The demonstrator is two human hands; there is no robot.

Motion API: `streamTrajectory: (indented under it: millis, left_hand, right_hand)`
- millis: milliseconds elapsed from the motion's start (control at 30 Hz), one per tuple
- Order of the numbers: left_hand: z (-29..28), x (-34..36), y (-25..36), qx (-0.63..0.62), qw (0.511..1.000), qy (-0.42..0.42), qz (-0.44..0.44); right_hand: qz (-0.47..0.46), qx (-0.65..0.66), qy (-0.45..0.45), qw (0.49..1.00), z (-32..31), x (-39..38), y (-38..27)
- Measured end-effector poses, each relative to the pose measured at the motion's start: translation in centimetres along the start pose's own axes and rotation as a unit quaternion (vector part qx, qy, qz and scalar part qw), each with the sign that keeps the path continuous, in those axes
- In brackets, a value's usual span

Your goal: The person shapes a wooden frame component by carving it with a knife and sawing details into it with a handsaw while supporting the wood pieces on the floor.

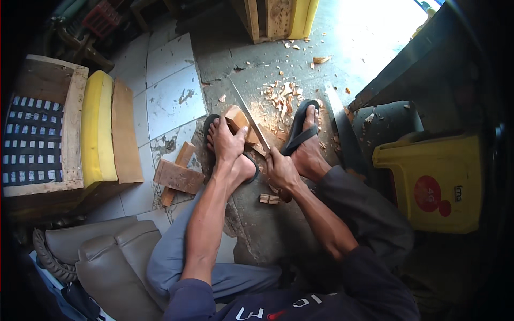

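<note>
My left hand (231, 140) grips a pale reddish wooden block (236, 117) standing between my sandalled feet. My right hand (279, 168) is wrapped round a long straight blade tool (247, 112), its blade angled up and left along the block's right side. Pale shavings (281, 99) lie scattered beyond the block. Left of my left foot, a brown board (178, 177) lies across another wood piece (186, 155). Small offcuts (269, 198) lie on the concrete below my right hand.
A long dark saw-like blade (342, 128) lies right of my right foot. A yellow plastic stool (423, 171) stands right; a wooden frame with webbing (75, 107) and yellow foam (99, 128) stands left. Grey cushions (112, 257) sit lower left; another wooden frame (267, 21) stands ahead.
</note>
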State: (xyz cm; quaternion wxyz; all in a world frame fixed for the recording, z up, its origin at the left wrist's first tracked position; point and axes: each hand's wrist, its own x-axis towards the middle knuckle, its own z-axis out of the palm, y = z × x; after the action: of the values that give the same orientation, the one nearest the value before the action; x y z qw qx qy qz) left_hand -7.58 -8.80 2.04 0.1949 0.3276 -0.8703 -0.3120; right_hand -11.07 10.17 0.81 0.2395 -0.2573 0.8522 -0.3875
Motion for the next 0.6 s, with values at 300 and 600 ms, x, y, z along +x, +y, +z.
streamTrajectory:
  millis: [300, 600]
  left_hand:
    - [-0.2, 0.6, -1.4, -0.060, 0.995, -0.048, 0.062]
    - [-1.4, 0.1, -2.5, -0.021, 0.992, -0.064, 0.109]
  right_hand:
    - [-0.168, 0.095, 0.259, 0.946, 0.7, -0.6, -2.1]
    - [0.100, 0.106, -0.082, 0.986, -3.6, 0.7, -3.7]
